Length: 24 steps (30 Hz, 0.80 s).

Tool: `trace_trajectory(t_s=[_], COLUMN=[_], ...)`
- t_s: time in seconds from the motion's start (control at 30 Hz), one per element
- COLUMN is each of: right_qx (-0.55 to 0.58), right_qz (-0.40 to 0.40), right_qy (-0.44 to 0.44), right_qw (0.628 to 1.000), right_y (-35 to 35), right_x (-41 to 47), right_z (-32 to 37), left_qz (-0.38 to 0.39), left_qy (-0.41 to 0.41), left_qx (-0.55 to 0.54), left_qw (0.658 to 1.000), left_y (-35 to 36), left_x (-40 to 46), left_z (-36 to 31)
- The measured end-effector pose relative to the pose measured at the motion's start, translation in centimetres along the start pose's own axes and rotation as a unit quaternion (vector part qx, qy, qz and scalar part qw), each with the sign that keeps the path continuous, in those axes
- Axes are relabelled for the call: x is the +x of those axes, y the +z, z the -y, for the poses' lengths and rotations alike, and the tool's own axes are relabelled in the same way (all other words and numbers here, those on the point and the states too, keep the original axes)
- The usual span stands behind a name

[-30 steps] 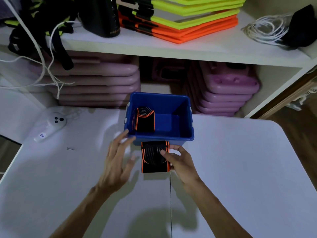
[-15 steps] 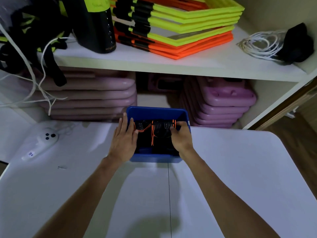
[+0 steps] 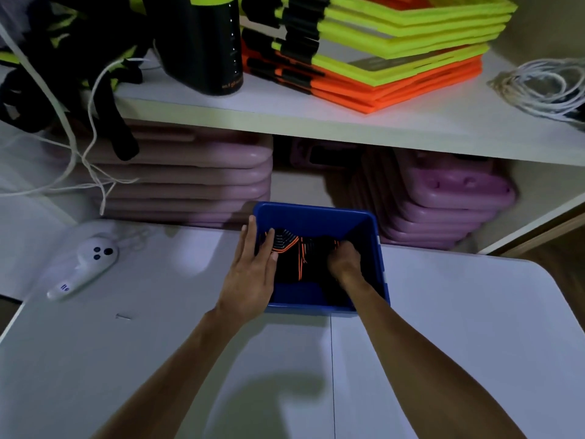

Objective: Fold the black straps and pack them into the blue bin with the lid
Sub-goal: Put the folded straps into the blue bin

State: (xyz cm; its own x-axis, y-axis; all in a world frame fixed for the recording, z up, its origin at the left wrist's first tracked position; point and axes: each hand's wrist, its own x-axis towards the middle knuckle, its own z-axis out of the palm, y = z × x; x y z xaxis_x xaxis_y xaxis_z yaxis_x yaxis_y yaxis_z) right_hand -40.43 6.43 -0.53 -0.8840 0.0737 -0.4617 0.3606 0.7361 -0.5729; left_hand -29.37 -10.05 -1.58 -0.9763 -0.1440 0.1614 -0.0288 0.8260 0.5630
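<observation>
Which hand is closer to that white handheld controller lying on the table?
The left. The left hand rests over the blue bin's left wall, on the side facing the white controller. The right hand is inside the bin, farther away.

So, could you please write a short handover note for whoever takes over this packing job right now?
Left hand: open, draped over the blue bin's left wall, fingertips on the left folded strap.
Right hand: inside the bin, pressing the right folded strap; grip unclear.
Done: two black, orange-trimmed straps sit side by side in the bin on the white table.
Left: no lid in view, so closing remains; more black straps may hang from the shelf, top left.
</observation>
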Motion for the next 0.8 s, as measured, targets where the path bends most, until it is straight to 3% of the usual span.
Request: trace_trajectory(t_s=[0.17,0.27,0.57,0.8], right_qx=[-0.214,-0.274,-0.142,-0.126], right_qz=[-0.021,-0.041,-0.095,-0.204], right_qy=[-0.072,-0.104,-0.195,-0.309], right_qw=[0.974,0.955,0.966,0.92], right_y=[0.4,0.2,-4.1,-12.5], right_x=[-0.7,-1.0,-3.8,-8.9], right_z=[0.1,0.3,1.5,3.7], left_qz=[-0.002,0.004,0.038,-0.042], left_qy=[-0.001,-0.001,-0.047,0.047], left_qx=[0.001,0.014,0.105,0.116], left_qw=[1.0,1.0,0.993,0.991], left_y=[-0.1,-0.1,-1.9,-8.7], left_x=[-0.1,-0.1,0.5,3.5], left_z=[-0.1,0.0,-2.1,-12.8])
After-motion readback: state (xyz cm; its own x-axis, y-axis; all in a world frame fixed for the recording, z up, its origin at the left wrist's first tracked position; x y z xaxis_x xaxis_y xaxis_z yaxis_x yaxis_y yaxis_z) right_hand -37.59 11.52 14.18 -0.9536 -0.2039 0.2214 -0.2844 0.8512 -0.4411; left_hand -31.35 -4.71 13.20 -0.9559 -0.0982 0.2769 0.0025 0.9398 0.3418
